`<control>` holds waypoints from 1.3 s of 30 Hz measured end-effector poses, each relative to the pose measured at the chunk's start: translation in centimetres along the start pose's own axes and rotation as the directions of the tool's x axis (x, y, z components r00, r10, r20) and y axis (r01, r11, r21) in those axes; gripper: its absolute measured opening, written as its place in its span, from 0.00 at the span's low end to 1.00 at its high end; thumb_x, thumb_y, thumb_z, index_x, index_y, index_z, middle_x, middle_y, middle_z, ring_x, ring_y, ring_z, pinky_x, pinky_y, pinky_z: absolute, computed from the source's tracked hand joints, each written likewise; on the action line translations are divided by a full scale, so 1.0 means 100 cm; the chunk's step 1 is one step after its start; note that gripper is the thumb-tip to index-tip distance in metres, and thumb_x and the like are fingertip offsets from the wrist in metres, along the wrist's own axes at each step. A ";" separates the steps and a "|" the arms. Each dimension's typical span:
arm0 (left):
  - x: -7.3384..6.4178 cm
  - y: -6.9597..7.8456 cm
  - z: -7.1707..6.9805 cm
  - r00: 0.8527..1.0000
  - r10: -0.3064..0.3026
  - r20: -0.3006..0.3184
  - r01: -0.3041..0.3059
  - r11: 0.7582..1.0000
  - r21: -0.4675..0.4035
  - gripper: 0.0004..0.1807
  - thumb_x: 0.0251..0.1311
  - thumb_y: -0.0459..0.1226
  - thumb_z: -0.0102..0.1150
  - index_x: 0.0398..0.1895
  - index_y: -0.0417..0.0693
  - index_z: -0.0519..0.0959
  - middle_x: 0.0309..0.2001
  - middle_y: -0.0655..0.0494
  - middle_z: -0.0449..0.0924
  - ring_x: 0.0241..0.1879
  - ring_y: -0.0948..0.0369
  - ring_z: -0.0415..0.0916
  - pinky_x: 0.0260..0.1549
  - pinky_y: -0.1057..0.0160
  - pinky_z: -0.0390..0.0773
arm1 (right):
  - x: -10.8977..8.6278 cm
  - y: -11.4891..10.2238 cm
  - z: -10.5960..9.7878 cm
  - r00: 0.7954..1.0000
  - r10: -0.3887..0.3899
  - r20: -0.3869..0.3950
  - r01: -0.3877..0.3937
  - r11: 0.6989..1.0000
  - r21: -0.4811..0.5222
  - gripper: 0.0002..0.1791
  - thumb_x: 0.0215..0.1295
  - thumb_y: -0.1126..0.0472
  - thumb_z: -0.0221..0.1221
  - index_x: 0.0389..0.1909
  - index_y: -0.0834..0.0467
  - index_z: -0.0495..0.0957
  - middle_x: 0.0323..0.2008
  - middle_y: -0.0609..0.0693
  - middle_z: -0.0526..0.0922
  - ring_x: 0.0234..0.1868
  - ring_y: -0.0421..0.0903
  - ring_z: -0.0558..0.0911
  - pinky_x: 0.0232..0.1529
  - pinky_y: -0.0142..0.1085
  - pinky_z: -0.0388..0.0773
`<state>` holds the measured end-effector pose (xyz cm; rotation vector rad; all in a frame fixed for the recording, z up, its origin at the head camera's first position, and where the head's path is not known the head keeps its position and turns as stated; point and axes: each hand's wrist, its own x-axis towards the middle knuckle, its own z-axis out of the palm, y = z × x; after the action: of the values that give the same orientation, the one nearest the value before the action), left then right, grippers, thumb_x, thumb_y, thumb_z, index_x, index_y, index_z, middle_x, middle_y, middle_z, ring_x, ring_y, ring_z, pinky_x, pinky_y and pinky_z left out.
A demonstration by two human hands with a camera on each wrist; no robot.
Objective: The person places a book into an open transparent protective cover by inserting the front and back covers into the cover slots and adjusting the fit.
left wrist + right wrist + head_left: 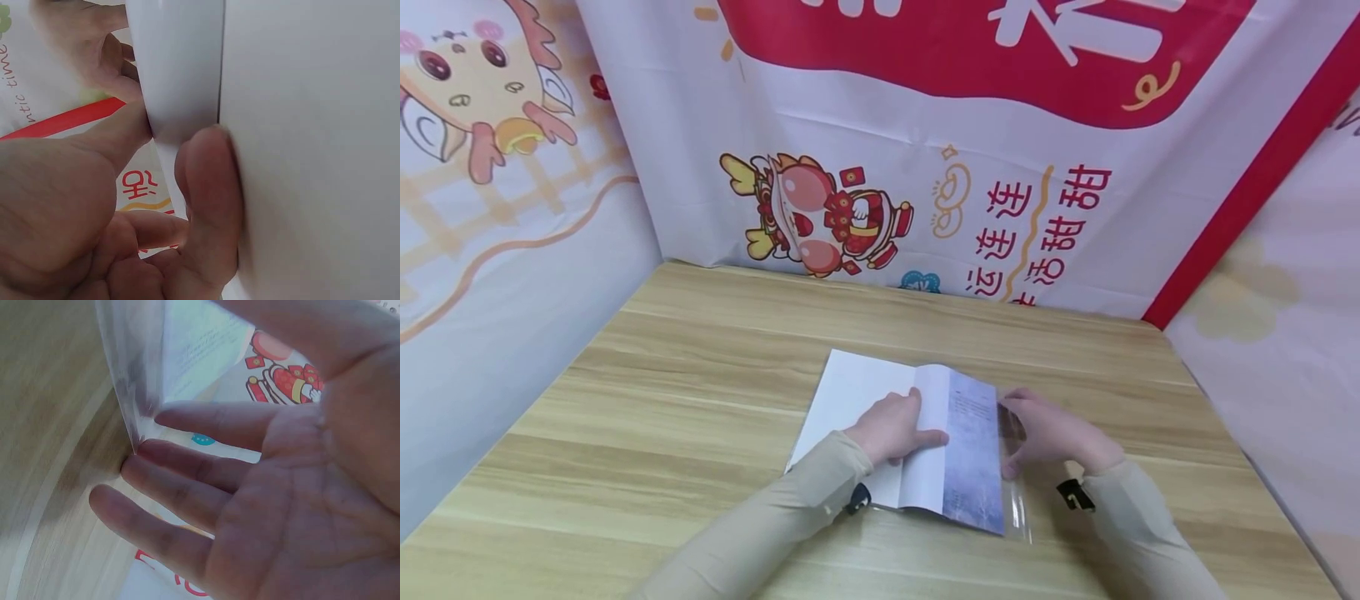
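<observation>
A booklet or book [865, 379] lies opened on the table, with a white page at left and a folded flap whose blue-violet printed part [973, 450] is at right. A clear plastic sleeve or cover [1017, 508] sticks out past the flap's right edge. My left hand [895, 429] presses on the white paper near the fold, its thumb stretched onto the flap; in the left wrist view a bent finger [212, 187] rests at the crease. At the right edge, my right hand [1048, 429] touches the clear plastic [128, 375] with outstretched fingers [206, 425].
The wooden table [662, 417] extends around the book on all sides. A printed cloth [865, 117] with red shapes and cartoon figures hangs behind it, and more printed cloth [497, 208] stands along the left and right sides.
</observation>
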<state>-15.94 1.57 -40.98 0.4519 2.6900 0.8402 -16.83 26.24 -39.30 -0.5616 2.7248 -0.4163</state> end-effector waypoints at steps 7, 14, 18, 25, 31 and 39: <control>0.000 -0.001 0.000 1.000 -0.001 0.001 0.001 1.000 0.002 0.41 0.57 0.54 0.68 0.60 0.30 0.68 0.25 0.49 0.74 0.08 0.62 0.72 0.08 0.68 0.69 | 0.000 0.007 -0.001 0.999 -0.043 -0.003 0.043 0.999 -0.002 0.55 0.36 0.57 0.80 0.66 0.75 0.64 0.65 0.71 0.61 0.60 0.66 0.69 0.60 0.56 0.69; 0.002 -0.002 0.000 1.000 0.008 -0.018 -0.008 1.000 0.009 0.39 0.57 0.55 0.68 0.57 0.31 0.70 0.24 0.50 0.74 0.07 0.62 0.71 0.07 0.68 0.68 | 0.002 0.004 0.000 1.000 0.002 -0.019 -0.003 0.999 -0.047 0.57 0.36 0.54 0.81 0.66 0.73 0.64 0.64 0.73 0.62 0.62 0.69 0.65 0.60 0.58 0.68; 0.003 -0.003 0.001 1.000 0.011 -0.023 -0.011 1.000 0.010 0.35 0.56 0.55 0.68 0.51 0.34 0.72 0.23 0.52 0.73 0.07 0.63 0.70 0.07 0.68 0.68 | 0.003 0.004 0.001 1.000 0.002 -0.029 -0.004 0.998 -0.059 0.58 0.34 0.52 0.81 0.67 0.72 0.64 0.64 0.72 0.63 0.62 0.68 0.67 0.60 0.58 0.68; 0.005 -0.007 -0.006 0.994 0.019 0.108 -0.013 0.998 -0.063 0.34 0.61 0.55 0.64 0.54 0.35 0.70 0.23 0.52 0.75 0.11 0.61 0.75 0.09 0.67 0.73 | 0.003 0.004 0.006 1.000 0.003 -0.030 -0.004 0.999 -0.035 0.62 0.32 0.46 0.81 0.67 0.72 0.64 0.65 0.72 0.61 0.63 0.69 0.66 0.61 0.60 0.66; 0.004 -0.011 -0.018 0.970 0.049 0.237 -0.010 0.986 -0.163 0.31 0.64 0.47 0.63 0.59 0.34 0.66 0.20 0.48 0.78 0.14 0.59 0.75 0.16 0.62 0.81 | 0.002 0.005 0.007 0.999 -0.012 -0.029 0.012 1.000 0.001 0.61 0.34 0.47 0.80 0.66 0.73 0.64 0.65 0.73 0.60 0.63 0.69 0.65 0.61 0.59 0.66; 0.002 -0.011 -0.014 0.988 0.046 0.145 -0.031 0.994 -0.101 0.30 0.61 0.47 0.67 0.55 0.35 0.69 0.16 0.52 0.75 0.12 0.61 0.72 0.11 0.67 0.74 | 0.005 0.007 0.004 0.998 -0.025 -0.050 0.024 0.999 -0.029 0.59 0.32 0.47 0.81 0.65 0.72 0.67 0.65 0.71 0.64 0.64 0.69 0.66 0.63 0.59 0.65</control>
<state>-16.80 0.13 -40.57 0.5230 2.5009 0.9081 -17.38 26.58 -40.07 -0.6002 2.7788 -0.4036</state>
